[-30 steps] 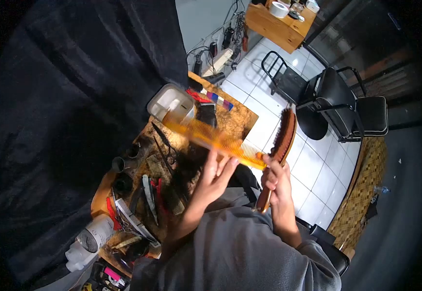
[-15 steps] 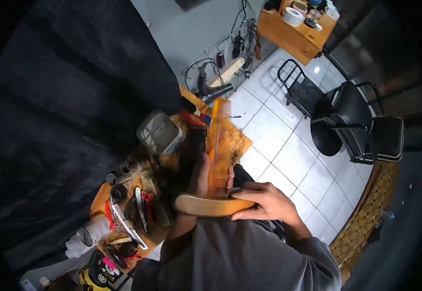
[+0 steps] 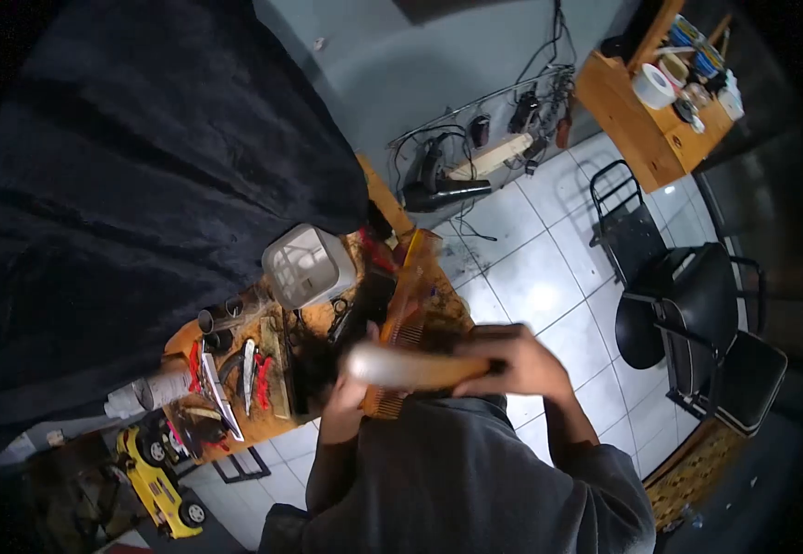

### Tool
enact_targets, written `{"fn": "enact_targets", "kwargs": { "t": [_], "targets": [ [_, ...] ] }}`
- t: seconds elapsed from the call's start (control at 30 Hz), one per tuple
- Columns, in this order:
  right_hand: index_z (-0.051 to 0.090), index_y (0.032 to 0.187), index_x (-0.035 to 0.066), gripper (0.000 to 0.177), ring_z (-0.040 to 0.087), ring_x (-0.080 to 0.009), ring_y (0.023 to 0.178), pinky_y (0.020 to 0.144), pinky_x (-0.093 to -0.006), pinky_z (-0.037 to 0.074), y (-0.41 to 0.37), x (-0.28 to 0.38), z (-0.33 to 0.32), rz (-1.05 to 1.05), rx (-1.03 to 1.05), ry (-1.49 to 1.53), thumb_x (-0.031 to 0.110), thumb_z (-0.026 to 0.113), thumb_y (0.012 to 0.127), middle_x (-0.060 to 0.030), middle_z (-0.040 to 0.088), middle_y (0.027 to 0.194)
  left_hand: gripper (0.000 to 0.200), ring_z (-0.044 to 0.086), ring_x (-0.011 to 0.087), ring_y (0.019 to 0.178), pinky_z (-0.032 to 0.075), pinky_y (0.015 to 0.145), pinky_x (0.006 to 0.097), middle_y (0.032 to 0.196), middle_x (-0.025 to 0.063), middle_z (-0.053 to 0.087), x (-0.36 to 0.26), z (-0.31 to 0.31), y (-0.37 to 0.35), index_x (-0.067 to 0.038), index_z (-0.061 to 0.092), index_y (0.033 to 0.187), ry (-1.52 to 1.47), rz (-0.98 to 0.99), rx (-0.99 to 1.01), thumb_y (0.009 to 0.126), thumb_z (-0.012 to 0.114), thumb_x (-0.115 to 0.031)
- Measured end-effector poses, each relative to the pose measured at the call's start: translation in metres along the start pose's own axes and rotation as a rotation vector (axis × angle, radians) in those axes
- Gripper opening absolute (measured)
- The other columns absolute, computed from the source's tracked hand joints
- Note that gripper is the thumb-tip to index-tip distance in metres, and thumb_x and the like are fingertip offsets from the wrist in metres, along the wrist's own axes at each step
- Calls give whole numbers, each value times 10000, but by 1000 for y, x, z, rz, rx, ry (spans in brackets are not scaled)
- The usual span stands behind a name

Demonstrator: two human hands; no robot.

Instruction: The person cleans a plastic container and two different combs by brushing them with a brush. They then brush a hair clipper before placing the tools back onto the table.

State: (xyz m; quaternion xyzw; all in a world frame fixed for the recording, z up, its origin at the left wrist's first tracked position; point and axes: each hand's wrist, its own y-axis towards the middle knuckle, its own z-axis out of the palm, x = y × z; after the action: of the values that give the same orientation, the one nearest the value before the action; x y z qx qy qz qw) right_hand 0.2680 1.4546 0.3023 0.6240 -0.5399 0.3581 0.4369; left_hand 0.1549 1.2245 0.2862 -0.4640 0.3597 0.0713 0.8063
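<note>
My left hand [image 3: 348, 395] is closed around the lower part of a large translucent orange comb [image 3: 411, 288], which points up and away from me. My right hand [image 3: 519, 366] grips a curved wooden handle [image 3: 420, 369], like that of a brush. This handle lies across the comb's teeth in view and is blurred by motion; any bristles are hidden. Both hands are in front of my dark grey shirt, near the cluttered wooden table [image 3: 277, 425].
A square clear container [image 3: 309, 268], a white-handled tool [image 3: 250, 365] and red-handled tools [image 3: 264, 383] are on the table. A hair dryer [image 3: 447, 193] hangs at the wall. Black chairs [image 3: 706, 295] stand right; a yellow toy car [image 3: 156, 485] is lower left.
My view has shifted, so wall, chairs and table sit differently. The comb now leans more and its lower teeth show below the handle. My right hand and the handle have moved slightly and blurred.
</note>
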Motion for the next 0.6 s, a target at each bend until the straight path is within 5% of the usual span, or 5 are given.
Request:
{"fn": "enact_targets", "kwargs": {
  "t": [0.27, 0.37, 0.47, 0.53, 0.6],
  "targets": [
    [693, 950, -16, 327, 654, -228, 692, 615, -329, 523, 37, -37, -44, 386, -517, -395, 189, 799, 719, -141, 661, 797, 594, 545, 155, 608, 449, 548, 258, 814, 118, 585, -10, 11, -26, -24, 439, 1329, -252, 57, 244, 1012, 271, -498],
    [703, 972, 13, 367, 654, -235, 680, 620, -324, 536, 26, -10, -42, 267, -259, -134, 211, 820, 686, -111, 660, 811, 627, 571, 161, 625, 473, 559, 269, 815, 108, 597, -9, 14, -20, -37, 404, 1365, -207, 93, 146, 1000, 267, -528],
    [725, 1001, 155, 400, 603, -184, 998, 705, -311, 571, 12, 15, -7, -134, 139, -22, 369, 817, 675, -60, 529, 1108, 630, 598, 135, 693, 501, 609, 262, 842, 83, 622, -7, 2, 1, -101, 333, 1446, -373, -135, 46, 994, 284, -538],
    [723, 1021, 206, 407, 615, -187, 900, 693, -305, 564, 8, 41, 9, -45, 312, -111, 401, 813, 674, -55, 536, 1052, 645, 600, 122, 719, 502, 625, 256, 847, 77, 623, -17, 5, -9, -96, 362, 1431, -160, 220, 228, 984, 309, -558],
    [724, 939, 111, 411, 590, -143, 714, 583, -311, 499, 5, 32, 23, 50, 115, -266, 303, 870, 606, -43, 527, 904, 616, 564, 111, 683, 469, 596, 238, 850, 67, 601, 7, -16, -9, -67, 459, 1347, -271, 12, 95, 993, 297, -545]
  ]
}}
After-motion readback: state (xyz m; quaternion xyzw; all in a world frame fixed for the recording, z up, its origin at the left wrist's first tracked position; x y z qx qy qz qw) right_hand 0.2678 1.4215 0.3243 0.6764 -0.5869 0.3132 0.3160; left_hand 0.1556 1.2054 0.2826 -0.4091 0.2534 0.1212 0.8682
